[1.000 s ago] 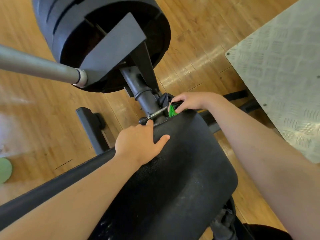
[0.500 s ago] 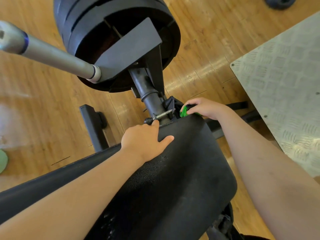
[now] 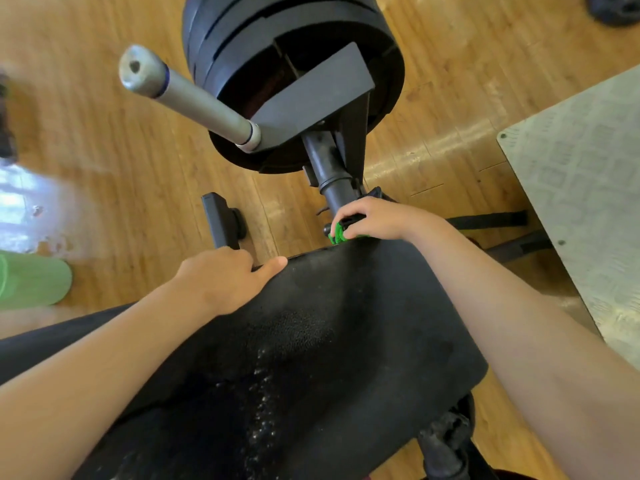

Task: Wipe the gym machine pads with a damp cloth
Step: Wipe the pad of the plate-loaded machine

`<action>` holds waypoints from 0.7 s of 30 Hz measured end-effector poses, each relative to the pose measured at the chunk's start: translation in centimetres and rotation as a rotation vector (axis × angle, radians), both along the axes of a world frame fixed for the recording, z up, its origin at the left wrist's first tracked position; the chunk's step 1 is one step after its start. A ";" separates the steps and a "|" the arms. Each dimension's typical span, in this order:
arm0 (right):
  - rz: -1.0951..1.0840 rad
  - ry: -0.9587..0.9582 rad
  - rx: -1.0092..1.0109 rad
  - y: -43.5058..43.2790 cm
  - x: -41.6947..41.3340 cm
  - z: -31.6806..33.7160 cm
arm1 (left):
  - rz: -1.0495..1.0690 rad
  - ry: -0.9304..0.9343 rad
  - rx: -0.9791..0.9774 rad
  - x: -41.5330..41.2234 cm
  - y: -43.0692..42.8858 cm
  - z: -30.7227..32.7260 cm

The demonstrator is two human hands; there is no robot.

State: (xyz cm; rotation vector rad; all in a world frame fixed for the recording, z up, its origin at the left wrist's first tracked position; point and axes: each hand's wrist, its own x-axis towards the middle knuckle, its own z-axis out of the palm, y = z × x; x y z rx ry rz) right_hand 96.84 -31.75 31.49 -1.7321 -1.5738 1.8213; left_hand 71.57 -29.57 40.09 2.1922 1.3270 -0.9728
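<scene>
Over at the left, a green round thing point(image 3: 31, 282) sits on the wooden floor point(image 3: 121, 168), cut off by the edge of view, with a pale glare on the boards beside it. A silver bar point(image 3: 194, 98) juts up and out from the machine, and behind it hangs a stack of black weight plates point(image 3: 294, 46). A short black foot of the frame point(image 3: 220, 220) stands on the floor just beyond the pad's far left corner.

The person's left hand point(image 3: 221, 278) holds that corner of the black pad point(image 3: 329, 341). The fingers are together and bent down over the far edge, and the thumb lies pointing right along the rim. Glistening specks point(image 3: 263, 393) run down the middle of the pad toward its near edge.

Further right, at the middle of the pad's far edge, the right hand point(image 3: 374, 220) is clamped on a bright green cloth point(image 3: 337, 235). The fingers are curled tight around it, so only a bunched bit shows under the fingertips. The cloth is pressed in where the pad meets the dark post point(image 3: 332, 174) that rises to the plates.

At the right, a grey chequer-plate platform point(image 3: 581, 202) lies well apart from the pad.
</scene>
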 end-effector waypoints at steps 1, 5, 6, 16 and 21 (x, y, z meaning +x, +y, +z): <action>0.013 0.009 0.010 0.0 -0.6 0.1 | 0.006 -0.001 0.017 -0.2 -0.3 0.1; 0.019 -0.047 0.013 -0.1 0.2 -0.1 | -0.037 -0.015 0.127 -0.2 -1.1 0.2; 0.029 -0.098 0.003 -0.1 0.8 -0.4 | -0.041 -0.015 0.138 -0.2 -1.1 0.2; 0.246 -0.219 -0.098 2.1 -2.1 0.0 | -0.095 -0.047 0.213 -0.2 -1.4 0.3; 0.306 -0.082 -0.031 2.5 -5.6 1.7 | -0.078 -0.068 0.228 -0.2 -1.4 0.0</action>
